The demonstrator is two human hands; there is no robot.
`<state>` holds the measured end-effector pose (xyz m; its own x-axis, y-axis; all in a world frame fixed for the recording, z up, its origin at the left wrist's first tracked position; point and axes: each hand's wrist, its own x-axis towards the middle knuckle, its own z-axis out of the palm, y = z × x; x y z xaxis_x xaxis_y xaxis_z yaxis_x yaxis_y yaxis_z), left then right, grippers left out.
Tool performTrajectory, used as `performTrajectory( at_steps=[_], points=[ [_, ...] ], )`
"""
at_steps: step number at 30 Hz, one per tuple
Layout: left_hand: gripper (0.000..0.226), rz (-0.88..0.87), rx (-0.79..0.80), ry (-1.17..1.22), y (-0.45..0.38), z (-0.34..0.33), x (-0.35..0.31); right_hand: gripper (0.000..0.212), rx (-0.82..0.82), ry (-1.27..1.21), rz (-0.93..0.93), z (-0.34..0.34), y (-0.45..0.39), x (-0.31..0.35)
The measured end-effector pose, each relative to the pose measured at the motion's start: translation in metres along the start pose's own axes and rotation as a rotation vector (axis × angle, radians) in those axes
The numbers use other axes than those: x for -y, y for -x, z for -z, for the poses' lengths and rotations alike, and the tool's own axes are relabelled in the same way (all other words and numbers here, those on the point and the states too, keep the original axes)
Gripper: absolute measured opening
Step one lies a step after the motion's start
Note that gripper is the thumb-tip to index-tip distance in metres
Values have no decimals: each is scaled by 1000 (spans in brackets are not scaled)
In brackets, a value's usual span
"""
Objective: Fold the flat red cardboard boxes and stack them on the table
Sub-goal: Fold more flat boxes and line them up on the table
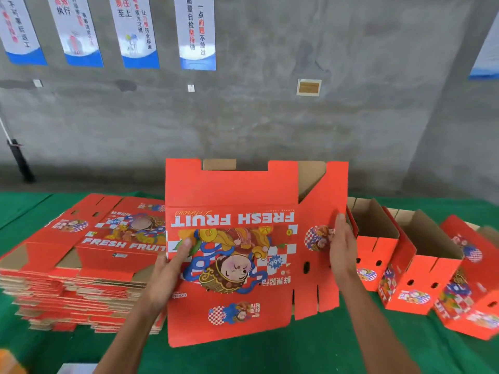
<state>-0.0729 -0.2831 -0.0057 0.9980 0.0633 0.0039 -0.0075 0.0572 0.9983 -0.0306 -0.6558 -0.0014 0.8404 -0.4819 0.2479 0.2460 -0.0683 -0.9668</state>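
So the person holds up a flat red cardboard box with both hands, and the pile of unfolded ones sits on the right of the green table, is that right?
Not quite. The head view shows the pile of flat red cardboard boxes on the left of the green table; the folded open boxes stand on the right. The left hand and right hand do hold up a flat red cardboard box.

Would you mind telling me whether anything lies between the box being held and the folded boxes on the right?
Nothing visible does: only bare green table separates the held flat box from the folded boxes.
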Motion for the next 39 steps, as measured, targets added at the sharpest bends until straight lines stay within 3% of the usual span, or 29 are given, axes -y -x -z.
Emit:
performTrajectory(
  at_steps=[3,6,9,10,12,16,18,21,24,26,27,30,32,36,39],
  points=[
    [68,-28,186,3,-3,-15,11,71,176,-34,-74,17,16,13],
    [57,-86,175,-53,1,-58,26,66,347,-8,-105,26,38,4],
    [74,69,148,152,6,-84,46,11,408,-32,-131,33,53,-16],
    [78,121,148,192,6,-82,57,37,403,24,-130,37,51,-26],
    [78,173,132,246,10,-73,83,56,444,67,-231,45,55,-37],
    [69,199,35,253,23,-62,126,40,409,295,-256,62,62,-63],
    [72,153,-40,196,26,-63,133,36,379,265,-360,60,60,-75],
    [81,123,-94,187,25,-67,132,56,469,178,-447,54,62,-62],
    [56,34,-65,158,23,-70,125,45,604,58,-472,51,62,-55],
    [57,32,-80,193,23,-72,120,32,585,33,-477,54,65,-58],
    [63,24,-105,208,25,-73,115,43,567,31,-493,55,63,-59],
    [75,-111,-112,158,27,-74,97,76,546,31,-484,51,54,-54],
    [72,-246,-91,63,24,-70,90,68,499,73,-440,51,46,-53],
    [51,-620,-22,-434,9,-56,86,56,321,171,-418,60,28,-68],
    [51,-774,33,-569,5,-59,79,49,265,162,-385,65,26,-76]
  ],
)
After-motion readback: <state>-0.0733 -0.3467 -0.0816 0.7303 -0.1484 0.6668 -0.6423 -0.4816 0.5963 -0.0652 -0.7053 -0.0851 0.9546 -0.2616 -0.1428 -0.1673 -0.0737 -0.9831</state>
